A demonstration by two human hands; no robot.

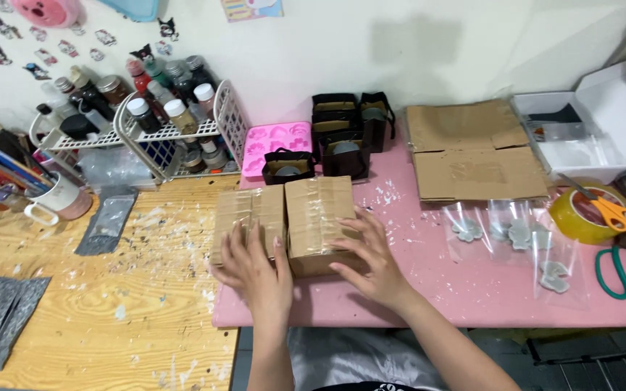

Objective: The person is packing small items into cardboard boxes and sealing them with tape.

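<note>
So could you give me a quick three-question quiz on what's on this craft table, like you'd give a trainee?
1. True or false: both hands rest on taped cardboard boxes.
2. What lies on top of the yellow tape roll? A) orange-handled scissors B) a brush C) a pink mould
3. What colour is the tabletop under the right hand?

Key
1. True: the left hand is on the left box, the right hand on the other.
2. A, the orange-handled scissors.
3. Pink.
</note>
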